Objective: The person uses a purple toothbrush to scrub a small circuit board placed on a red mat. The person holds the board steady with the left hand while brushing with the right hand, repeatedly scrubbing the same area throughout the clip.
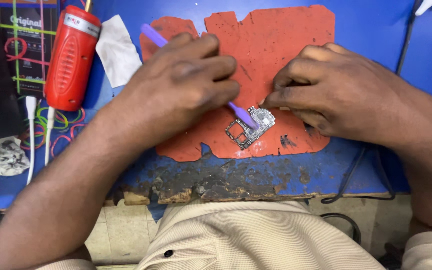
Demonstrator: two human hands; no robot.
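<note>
blue bench (366, 30), red canister (70, 57) top left, left hand (186, 82) grip closed on purple brush (243, 116), right hand (336, 92) pinning circuit board (251, 127)

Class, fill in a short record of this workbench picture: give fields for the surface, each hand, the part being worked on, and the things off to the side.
Surface: worn blue bench with a ragged red mat on it
Left hand: left hand holds a purple brush, its tip on the board
Right hand: right hand, fingers pressing at the board's edge
Part: small circuit board lying on the mat
Side items: red tool, white cloth, coloured rubber bands, white cables
</note>
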